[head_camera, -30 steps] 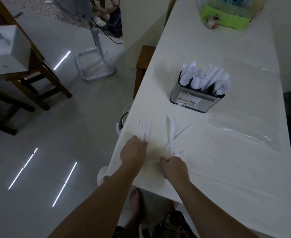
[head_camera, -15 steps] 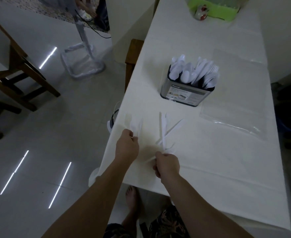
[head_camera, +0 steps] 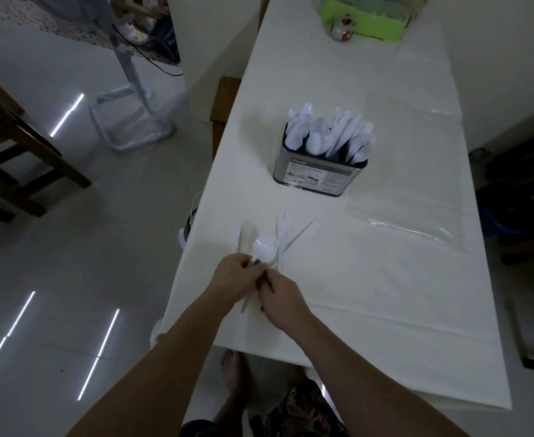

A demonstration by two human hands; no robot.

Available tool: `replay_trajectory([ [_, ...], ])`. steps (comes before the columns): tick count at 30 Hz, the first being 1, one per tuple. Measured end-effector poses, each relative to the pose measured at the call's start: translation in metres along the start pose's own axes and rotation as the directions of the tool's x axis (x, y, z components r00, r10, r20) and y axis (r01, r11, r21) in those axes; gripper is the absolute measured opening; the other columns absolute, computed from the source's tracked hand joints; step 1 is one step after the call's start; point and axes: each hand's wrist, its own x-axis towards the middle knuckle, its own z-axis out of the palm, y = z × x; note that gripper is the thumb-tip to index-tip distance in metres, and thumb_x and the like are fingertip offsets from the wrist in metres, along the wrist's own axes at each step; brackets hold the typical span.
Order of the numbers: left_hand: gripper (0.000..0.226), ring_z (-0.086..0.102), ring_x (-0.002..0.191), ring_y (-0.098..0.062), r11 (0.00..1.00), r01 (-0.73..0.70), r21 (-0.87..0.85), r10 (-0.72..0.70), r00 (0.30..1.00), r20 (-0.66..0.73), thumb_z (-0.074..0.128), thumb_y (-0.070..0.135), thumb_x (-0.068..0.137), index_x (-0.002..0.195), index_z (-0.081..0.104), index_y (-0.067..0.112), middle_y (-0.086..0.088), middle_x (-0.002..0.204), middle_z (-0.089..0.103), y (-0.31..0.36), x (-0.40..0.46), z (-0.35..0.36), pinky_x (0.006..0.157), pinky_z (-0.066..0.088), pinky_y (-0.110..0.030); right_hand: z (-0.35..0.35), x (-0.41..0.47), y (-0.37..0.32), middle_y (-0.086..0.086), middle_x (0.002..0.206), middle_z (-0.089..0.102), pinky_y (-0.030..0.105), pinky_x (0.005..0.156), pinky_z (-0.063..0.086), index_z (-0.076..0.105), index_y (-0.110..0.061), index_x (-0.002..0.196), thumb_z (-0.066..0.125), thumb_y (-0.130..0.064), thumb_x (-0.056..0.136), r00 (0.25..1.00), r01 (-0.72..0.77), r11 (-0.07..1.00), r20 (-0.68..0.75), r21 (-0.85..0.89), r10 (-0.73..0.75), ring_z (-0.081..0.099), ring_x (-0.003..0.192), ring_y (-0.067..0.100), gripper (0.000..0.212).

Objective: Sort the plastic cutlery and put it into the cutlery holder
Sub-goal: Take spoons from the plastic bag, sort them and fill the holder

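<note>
My left hand (head_camera: 235,275) and my right hand (head_camera: 283,294) meet near the table's front left edge. Together they pinch a white plastic spoon (head_camera: 264,250), whose bowl points away from me. Its handle is mostly hidden by my fingers. A fork (head_camera: 246,227) and a knife (head_camera: 236,235) lie just beyond my left hand. Several knives (head_camera: 283,234) lie fanned out beyond my right hand. The metal cutlery holder (head_camera: 314,176) stands farther back, packed with white spoons, knives and forks.
The table has a white cloth (head_camera: 369,294). A clear plastic bag (head_camera: 407,190) lies right of the holder. A green tub (head_camera: 369,14) and a small ceramic piece (head_camera: 342,28) sit at the far end. Wooden chairs and a fan stand (head_camera: 133,121) are on the floor to the left.
My hands have come together from either side of the loose pile. A spoon has been picked up and is now held between them; a fork and a knife stay on the cloth.
</note>
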Motion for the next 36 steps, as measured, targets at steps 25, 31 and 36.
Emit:
replay_trajectory([
  [25,0.043,0.035,0.046,-0.021,0.925,-0.052,-0.376,0.174,0.938,0.298,0.033,0.036,0.105,0.101,0.064,0.007,-0.012,0.065,0.049,0.040,-0.008,0.007,0.046,0.026,-0.025,-0.088,0.033,-0.040,-0.002,0.084,0.071,0.029,0.059,0.055,0.068,-0.013,0.086,0.068,-0.009,0.087,0.933,0.155,0.921,-0.360,0.356,-0.018,0.068,0.070,0.023,0.005],
  [31,0.039,0.028,0.043,-0.013,0.967,-0.017,-0.254,0.114,0.920,0.375,0.039,0.036,0.104,0.089,0.059,0.006,0.003,0.053,0.039,0.051,-0.006,0.018,0.042,0.024,-0.021,-0.108,0.035,-0.035,0.002,0.095,0.073,0.016,0.054,0.047,0.065,-0.025,0.102,0.065,-0.005,0.086,0.969,0.104,0.954,-0.246,0.283,-0.033,0.071,0.080,0.020,0.026],
  [36,0.041,0.043,0.047,-0.012,0.985,-0.162,-0.052,0.170,0.950,0.261,0.041,0.040,0.102,0.081,0.064,0.015,0.003,0.059,0.051,0.070,0.003,0.030,0.046,0.036,-0.024,-0.141,0.039,-0.040,-0.002,0.082,0.074,0.023,0.061,0.049,0.069,-0.029,0.083,0.067,-0.009,0.084,0.969,0.113,0.987,-0.231,0.112,-0.085,0.070,0.071,0.011,0.020],
])
